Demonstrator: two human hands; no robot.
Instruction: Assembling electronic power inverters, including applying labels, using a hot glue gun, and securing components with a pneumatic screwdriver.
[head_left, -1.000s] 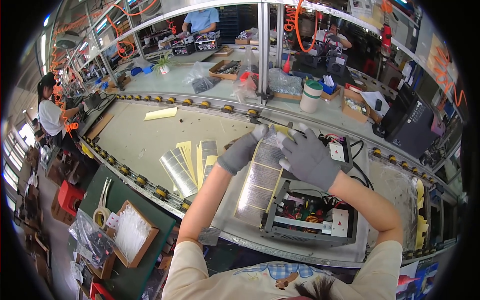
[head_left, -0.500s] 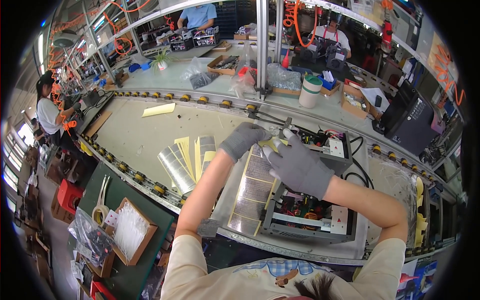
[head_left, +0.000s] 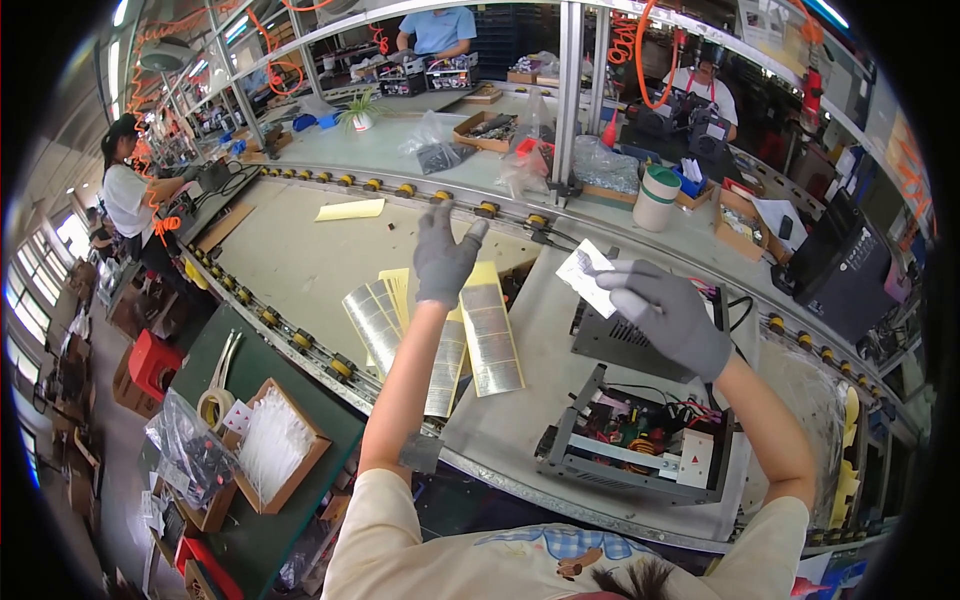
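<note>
Left hand (head_left: 443, 255) splayed, holding nothing, above the label sheets (head_left: 487, 335) — right hand (head_left: 668, 312) pinches a small label (head_left: 583, 277), probably peeled, over the open metal chassis (head_left: 640, 445).

Factory hall with long workbenches in rows; pale green conveyor table (head_left: 300, 265) edged with roller rails (head_left: 300, 340), metal uprights (head_left: 570, 90) carrying overhead shelving. Orange coiled hoses (head_left: 650, 50) hang from above, strip lights (head_left: 120, 12) overhead; daylight enters through windows (head_left: 25, 300) at far left. Grey floor (head_left: 110, 470) below, with a red stool (head_left: 150, 365) beside a dark green side bench (head_left: 260, 520)
</note>
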